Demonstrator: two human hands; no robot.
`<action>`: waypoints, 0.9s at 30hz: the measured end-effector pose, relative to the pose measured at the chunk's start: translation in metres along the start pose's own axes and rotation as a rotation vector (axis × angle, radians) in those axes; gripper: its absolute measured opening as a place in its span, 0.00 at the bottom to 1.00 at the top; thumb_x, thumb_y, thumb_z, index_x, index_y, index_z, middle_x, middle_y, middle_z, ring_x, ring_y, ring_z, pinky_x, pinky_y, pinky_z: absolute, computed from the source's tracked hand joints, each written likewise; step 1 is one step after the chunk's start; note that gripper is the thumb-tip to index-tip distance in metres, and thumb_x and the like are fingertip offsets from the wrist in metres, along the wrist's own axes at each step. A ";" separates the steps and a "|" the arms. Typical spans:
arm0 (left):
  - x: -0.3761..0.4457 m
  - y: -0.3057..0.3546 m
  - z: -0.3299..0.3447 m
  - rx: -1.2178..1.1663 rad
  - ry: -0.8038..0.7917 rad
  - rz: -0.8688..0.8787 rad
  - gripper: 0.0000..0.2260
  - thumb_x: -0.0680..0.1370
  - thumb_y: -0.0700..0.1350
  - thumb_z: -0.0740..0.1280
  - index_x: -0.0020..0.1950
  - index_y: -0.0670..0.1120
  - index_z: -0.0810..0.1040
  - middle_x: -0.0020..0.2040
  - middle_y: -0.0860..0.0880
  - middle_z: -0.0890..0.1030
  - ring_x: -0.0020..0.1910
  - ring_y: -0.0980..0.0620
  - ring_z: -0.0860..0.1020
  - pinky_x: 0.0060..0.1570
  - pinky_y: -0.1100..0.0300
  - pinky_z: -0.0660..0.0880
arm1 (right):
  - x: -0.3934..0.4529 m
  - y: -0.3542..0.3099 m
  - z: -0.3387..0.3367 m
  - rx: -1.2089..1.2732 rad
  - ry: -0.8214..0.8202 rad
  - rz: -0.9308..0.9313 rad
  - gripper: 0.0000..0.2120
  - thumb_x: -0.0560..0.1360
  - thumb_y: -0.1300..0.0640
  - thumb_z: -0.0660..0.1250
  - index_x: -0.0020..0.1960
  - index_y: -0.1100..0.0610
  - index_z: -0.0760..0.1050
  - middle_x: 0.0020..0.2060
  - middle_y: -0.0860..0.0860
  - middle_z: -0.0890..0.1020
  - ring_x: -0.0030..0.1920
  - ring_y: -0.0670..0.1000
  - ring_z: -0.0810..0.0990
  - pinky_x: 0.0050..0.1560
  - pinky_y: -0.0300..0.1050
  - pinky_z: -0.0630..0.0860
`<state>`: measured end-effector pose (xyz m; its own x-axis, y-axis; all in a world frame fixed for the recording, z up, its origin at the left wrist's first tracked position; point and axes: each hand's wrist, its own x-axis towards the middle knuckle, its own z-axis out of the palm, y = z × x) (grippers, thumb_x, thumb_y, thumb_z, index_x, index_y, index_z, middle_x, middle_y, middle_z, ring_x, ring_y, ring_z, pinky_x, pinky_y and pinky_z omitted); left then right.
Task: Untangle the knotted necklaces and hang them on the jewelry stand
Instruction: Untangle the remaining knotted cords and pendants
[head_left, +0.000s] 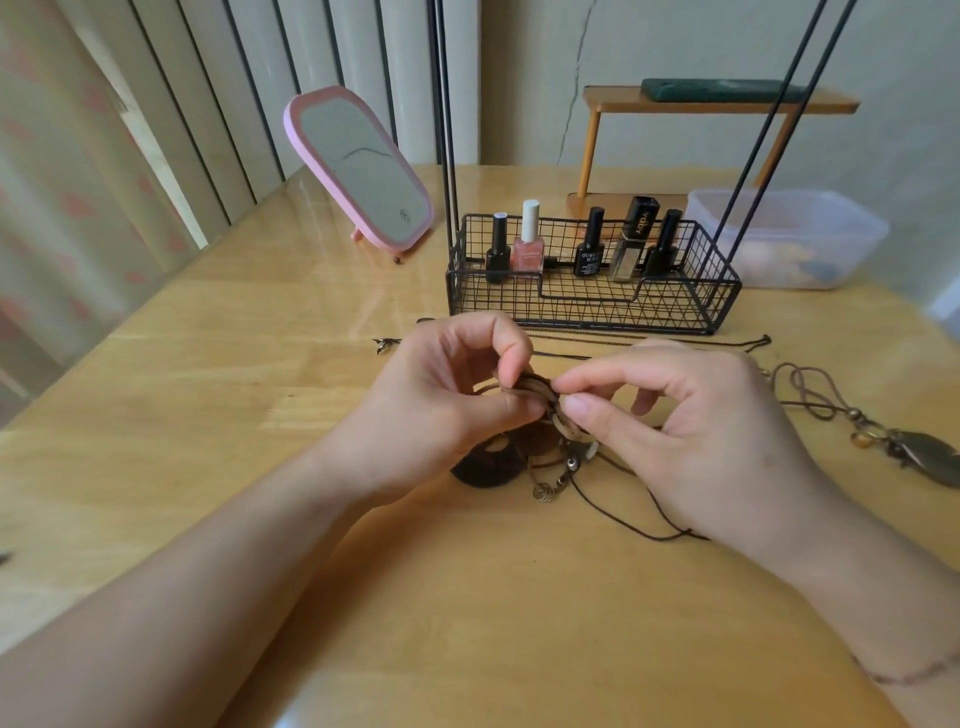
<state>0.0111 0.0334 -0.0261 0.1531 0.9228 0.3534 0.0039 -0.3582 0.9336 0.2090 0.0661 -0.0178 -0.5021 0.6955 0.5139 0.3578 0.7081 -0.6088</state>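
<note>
Head view: both hands meet over the middle of the tabletop (156, 395). The left hand (447, 395) pinches the knotted necklaces (537, 397) from the left, the right hand (691, 431) pinches from the right, thumb and forefinger curled on the cords. The knot sits squarely between the fingertips, its cords trailing right toward the near edge. Jewelry stand (592, 291) waits just behind, toward the far edge.

One head-worn view — looking forward and down, close over the table (208, 364) — no second view.
</note>
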 end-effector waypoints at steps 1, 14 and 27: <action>0.000 0.000 0.000 -0.022 0.006 -0.012 0.11 0.69 0.39 0.73 0.36 0.52 0.74 0.37 0.53 0.75 0.40 0.48 0.75 0.42 0.52 0.73 | 0.000 0.000 0.000 0.000 -0.005 -0.007 0.06 0.72 0.55 0.73 0.48 0.48 0.86 0.38 0.36 0.82 0.41 0.34 0.78 0.41 0.24 0.69; 0.002 -0.003 -0.008 0.034 0.133 -0.118 0.09 0.71 0.35 0.68 0.37 0.47 0.72 0.35 0.52 0.76 0.36 0.51 0.78 0.35 0.61 0.78 | 0.004 0.004 -0.008 0.138 -0.053 -0.009 0.04 0.79 0.50 0.61 0.48 0.47 0.73 0.44 0.47 0.79 0.42 0.56 0.79 0.40 0.57 0.76; -0.002 0.000 0.004 0.200 0.006 -0.042 0.05 0.74 0.38 0.66 0.48 0.44 0.79 0.42 0.50 0.79 0.41 0.53 0.77 0.41 0.59 0.75 | 0.010 -0.002 -0.006 0.759 0.009 0.353 0.06 0.84 0.62 0.57 0.48 0.56 0.69 0.42 0.58 0.84 0.41 0.58 0.84 0.38 0.51 0.78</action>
<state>0.0146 0.0315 -0.0271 0.1433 0.9380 0.3157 0.2064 -0.3403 0.9174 0.2084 0.0718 -0.0075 -0.4526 0.8642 0.2197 -0.1362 0.1765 -0.9748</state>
